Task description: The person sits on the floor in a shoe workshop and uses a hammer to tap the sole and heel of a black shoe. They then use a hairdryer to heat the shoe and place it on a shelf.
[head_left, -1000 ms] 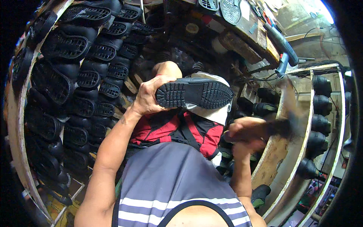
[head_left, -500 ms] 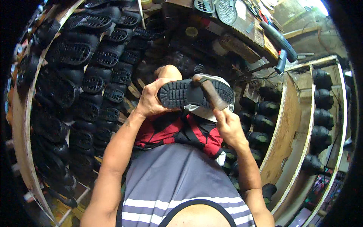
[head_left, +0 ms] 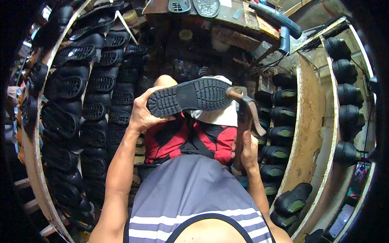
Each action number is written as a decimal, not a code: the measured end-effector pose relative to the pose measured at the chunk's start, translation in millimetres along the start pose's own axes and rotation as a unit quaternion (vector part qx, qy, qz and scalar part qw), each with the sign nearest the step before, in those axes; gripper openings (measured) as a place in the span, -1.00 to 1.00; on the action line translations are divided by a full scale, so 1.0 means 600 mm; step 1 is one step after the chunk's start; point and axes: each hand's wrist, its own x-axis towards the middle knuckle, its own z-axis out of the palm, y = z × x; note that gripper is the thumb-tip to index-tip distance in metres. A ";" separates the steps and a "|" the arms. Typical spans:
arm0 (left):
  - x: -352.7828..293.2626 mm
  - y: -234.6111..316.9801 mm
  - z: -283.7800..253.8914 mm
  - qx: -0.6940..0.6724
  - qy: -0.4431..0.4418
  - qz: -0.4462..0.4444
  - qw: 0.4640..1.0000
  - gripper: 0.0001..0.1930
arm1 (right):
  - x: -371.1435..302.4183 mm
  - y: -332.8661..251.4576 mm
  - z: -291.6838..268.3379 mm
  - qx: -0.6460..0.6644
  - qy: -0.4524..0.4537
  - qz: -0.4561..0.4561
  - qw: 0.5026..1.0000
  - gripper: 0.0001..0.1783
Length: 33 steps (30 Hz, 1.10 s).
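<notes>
A black shoe lies over my lap with its treaded sole facing up. My left hand is closed around its end at the left, thumb along the side. In my right hand is a hammer, gripped by its wooden handle. The hammer's head is at the right end of the sole, its round face close to the sole's rim; whether they touch I cannot tell. A white cloth lies under the shoe, over my red and black shorts.
Racks of black soles and shoes stand on my left. To my right, more black shoes line a wooden rack. Ahead is a workbench with a heat gun and two soles on it.
The shoe has shifted left, its right end tilting up. My right hand has moved lower, and the hammer has swung from over the sole to its right end.
</notes>
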 end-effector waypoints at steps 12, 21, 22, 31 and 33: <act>0.274 0.309 0.088 0.415 -0.274 0.345 0.796 -0.39 | 0.032 -0.031 -0.043 0.057 0.062 -0.057 0.995 -0.14; 0.099 0.010 0.157 0.140 -0.144 0.182 0.963 0.19 | 0.010 -0.121 -0.052 0.032 0.060 -0.128 0.989 -0.11; 0.095 -0.004 0.147 0.114 -0.135 0.223 0.959 0.21 | 0.007 -0.133 -0.058 0.077 0.048 -0.139 0.986 -0.12; 0.093 -0.017 0.146 0.043 -0.055 0.093 0.993 -0.19 | -0.112 -0.388 -0.116 0.161 -0.090 -0.495 0.849 -0.06; 0.089 -0.022 0.151 0.034 -0.037 0.108 0.993 -0.17 | -0.123 -0.406 -0.101 0.091 -0.020 -0.614 0.784 -0.07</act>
